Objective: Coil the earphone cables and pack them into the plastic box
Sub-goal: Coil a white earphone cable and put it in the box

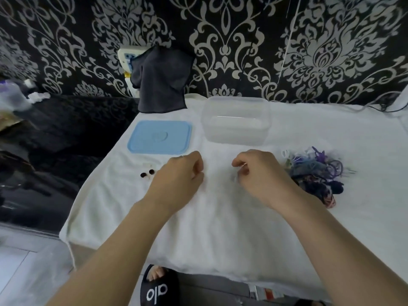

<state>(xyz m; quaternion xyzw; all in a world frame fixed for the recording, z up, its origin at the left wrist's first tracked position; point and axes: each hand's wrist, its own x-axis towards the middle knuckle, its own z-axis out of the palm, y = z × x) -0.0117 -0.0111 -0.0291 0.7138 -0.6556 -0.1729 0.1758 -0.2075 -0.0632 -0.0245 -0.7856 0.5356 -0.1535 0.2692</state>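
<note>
Mid-bench, your left hand (181,173) and right hand (256,173) curl, apparently pinching a white earphone cable (146,171); grip uncertain. Coiling underway; plastic box (236,120) waits at 12 o'clock.

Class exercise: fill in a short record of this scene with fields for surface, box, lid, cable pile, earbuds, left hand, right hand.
surface: white towel spread over the table
box: clear plastic box, open, nothing visible inside
lid: blue lid lying flat to the left of the box
cable pile: tangled cables, purple and dark, right of the hands
earbuds: two dark earbuds on the towel by the left hand
left hand: left hand with fingers curled; thin white cable hard to make out
right hand: right hand fingers pinched together
</note>
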